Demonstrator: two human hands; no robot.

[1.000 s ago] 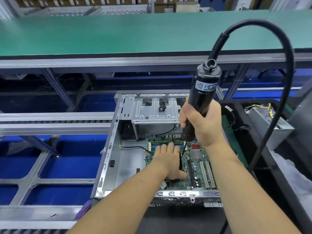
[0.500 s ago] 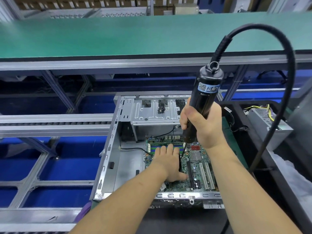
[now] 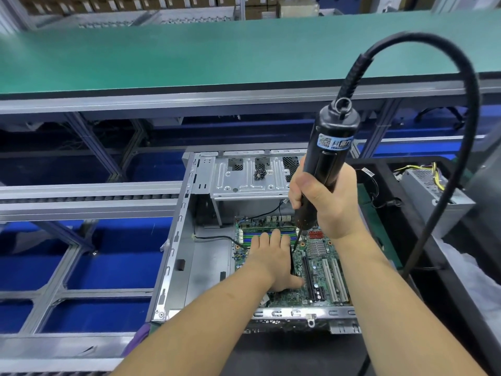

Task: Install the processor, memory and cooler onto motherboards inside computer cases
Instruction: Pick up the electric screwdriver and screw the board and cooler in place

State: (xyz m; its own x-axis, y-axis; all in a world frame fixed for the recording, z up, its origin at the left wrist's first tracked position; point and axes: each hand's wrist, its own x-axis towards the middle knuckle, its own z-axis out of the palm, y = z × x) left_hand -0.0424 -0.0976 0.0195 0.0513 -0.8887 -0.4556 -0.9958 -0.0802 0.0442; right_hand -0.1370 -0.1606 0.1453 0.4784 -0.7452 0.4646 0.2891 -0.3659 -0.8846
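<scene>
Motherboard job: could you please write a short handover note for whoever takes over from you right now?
Left hand: flat, fingers straight, pressing on something on the motherboard; what lies under the palm is hidden.
Right hand: grips the electric screwdriver, bit tip down at the board beside the left fingers.
The board sits inside the open computer case; memory sticks look seated.
Left: finish this screw, then check the remaining ones. A power supply waits to the right.

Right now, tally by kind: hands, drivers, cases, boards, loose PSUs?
Hands: 2, left flat on the board, right gripping the driver
Drivers: 1
Cases: 1
Boards: 1
Loose PSUs: 1, beside the case
Total: 6
</scene>
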